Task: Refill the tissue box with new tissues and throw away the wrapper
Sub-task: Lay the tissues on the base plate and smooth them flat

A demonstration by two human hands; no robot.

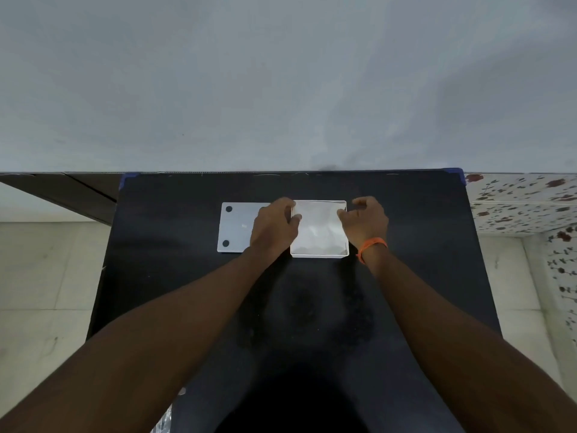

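At frame centre, left hand (274,225) and right hand (363,221) each grip a side of the tissue box (319,228). Uneven pressing could crumple the tissues (317,232).

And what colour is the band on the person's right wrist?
Orange. The wristband shows clearly in the head view, just below the right hand.

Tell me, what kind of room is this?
Probably a room in a home, though that's a guess. A black table stands against a plain grey wall, with pale floor tiles and a flower-patterned surface beside it.
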